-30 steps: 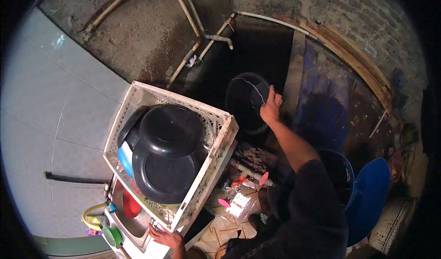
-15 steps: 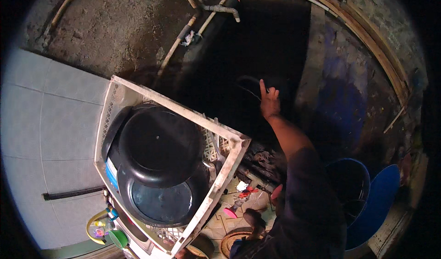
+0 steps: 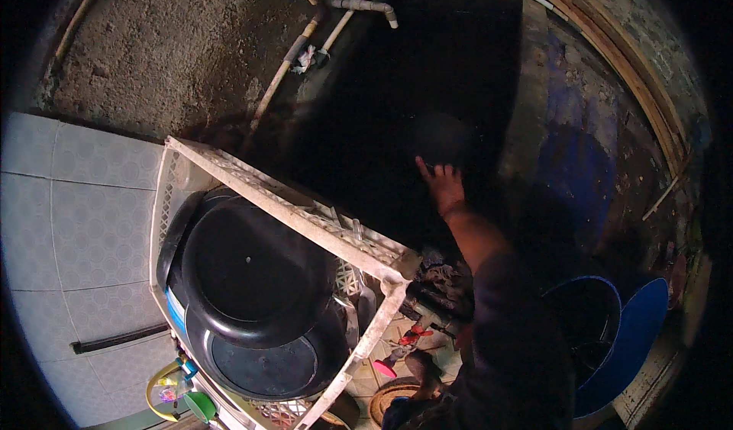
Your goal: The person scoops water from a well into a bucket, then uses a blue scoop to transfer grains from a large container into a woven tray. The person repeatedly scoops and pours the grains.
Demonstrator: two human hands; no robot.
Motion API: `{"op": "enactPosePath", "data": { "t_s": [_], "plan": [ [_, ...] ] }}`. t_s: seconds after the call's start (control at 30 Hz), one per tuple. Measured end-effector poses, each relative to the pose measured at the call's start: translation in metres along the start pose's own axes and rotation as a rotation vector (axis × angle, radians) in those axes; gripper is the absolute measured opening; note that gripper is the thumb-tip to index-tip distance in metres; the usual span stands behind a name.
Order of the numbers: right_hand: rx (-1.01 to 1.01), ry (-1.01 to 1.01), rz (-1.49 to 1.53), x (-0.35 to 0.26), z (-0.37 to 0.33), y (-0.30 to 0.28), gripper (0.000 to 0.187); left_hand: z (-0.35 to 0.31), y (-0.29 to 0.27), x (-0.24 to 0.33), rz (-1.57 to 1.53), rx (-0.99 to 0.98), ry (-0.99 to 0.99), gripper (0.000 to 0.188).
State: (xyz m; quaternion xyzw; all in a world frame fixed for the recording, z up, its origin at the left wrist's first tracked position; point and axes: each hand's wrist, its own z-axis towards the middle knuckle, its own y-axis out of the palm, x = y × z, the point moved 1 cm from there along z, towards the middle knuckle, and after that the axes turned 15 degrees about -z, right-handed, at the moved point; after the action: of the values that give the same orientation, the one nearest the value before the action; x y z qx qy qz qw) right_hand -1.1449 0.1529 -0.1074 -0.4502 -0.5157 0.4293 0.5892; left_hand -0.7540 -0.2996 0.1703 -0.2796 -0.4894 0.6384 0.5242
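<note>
Bucket (image 3: 444,135), barely visible, is probably slippery, best taken by rim; my right hand (image 3: 446,189) spreads index finger, pinch unclear.

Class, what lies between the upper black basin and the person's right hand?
In the head view, the white crate's rim lies between the upper black basin and the right hand; beyond the rim is a dark area, its contents unreadable.

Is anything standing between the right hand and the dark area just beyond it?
Nothing visible stands between the right hand and the dark area. The white crate of black basins sits to the hand's left, apart from it. The area itself is too dark to show what it holds.
</note>
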Motion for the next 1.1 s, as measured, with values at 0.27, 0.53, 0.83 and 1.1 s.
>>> {"op": "enactPosePath", "data": {
  "t_s": [0.27,0.53,0.83,1.1],
  "plan": [
    [-0.299,0.057,0.195,-0.018,-0.003,-0.021,0.073,0.000,-0.002,-0.004,0.008,-0.003,0.002,0.072],
    [0.071,0.251,0.191,-0.021,-0.003,0.015,0.052,0.002,0.000,-0.009,-0.007,0.009,0.014,0.070],
    [-0.336,-0.059,0.606,0.020,0.041,-0.069,0.049,0.003,0.010,-0.015,-0.041,0.032,0.034,0.068],
    [-0.564,0.484,1.193,0.065,0.038,-0.169,0.040,0.000,0.012,-0.023,-0.046,0.045,0.060,0.067]
  ]
}}
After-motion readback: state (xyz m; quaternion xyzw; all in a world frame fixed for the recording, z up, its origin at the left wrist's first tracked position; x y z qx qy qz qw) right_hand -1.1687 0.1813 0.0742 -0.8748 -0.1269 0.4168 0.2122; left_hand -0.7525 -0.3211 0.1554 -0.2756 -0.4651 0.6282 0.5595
